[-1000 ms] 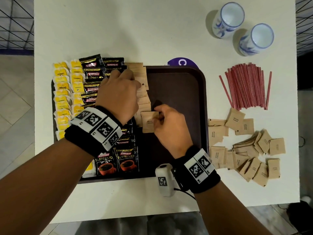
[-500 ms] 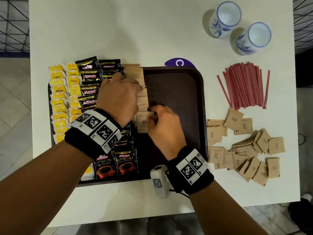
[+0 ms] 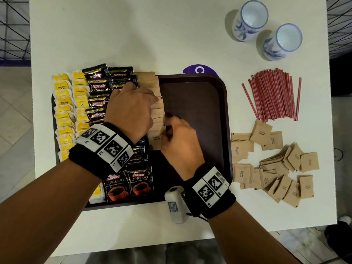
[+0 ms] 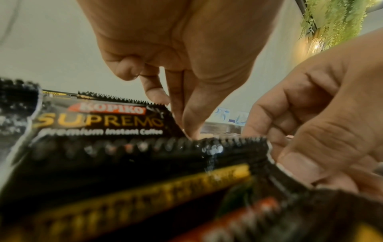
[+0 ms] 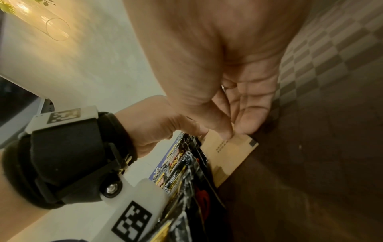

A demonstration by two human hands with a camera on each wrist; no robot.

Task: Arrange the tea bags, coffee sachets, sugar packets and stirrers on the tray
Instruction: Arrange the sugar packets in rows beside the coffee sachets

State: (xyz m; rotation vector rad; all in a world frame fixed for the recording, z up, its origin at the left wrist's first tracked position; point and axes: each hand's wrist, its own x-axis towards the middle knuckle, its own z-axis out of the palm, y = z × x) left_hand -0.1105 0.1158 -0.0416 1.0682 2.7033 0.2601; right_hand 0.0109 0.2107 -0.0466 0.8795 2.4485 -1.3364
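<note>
A dark brown tray (image 3: 192, 96) holds two columns of yellow tea bags (image 3: 63, 103), black coffee sachets (image 3: 99, 88) and a column of brown sugar packets (image 3: 157, 113). My left hand (image 3: 152, 98) hovers over the sachets, its fingers (image 4: 186, 114) pointing straight down onto the sugar column. My right hand (image 3: 168, 128) pinches one sugar packet (image 3: 155, 139) by its top edge at the column's near end. In the right wrist view thumb and fingertips (image 5: 244, 126) meet on that sugar packet (image 5: 232, 152). Red stirrers (image 3: 274, 96) lie on the table to the tray's right.
A loose heap of sugar packets (image 3: 276, 168) lies right of the tray, below the stirrers. Two blue-and-white cups (image 3: 249, 20) (image 3: 282, 40) stand at the back right. A purple sticker (image 3: 200, 70) peeks out behind the tray. The tray's right half is bare.
My right hand has carried the sugar packet left and a little farther in, up against the column's near end. The left hand has stayed over the sachets and packets.
</note>
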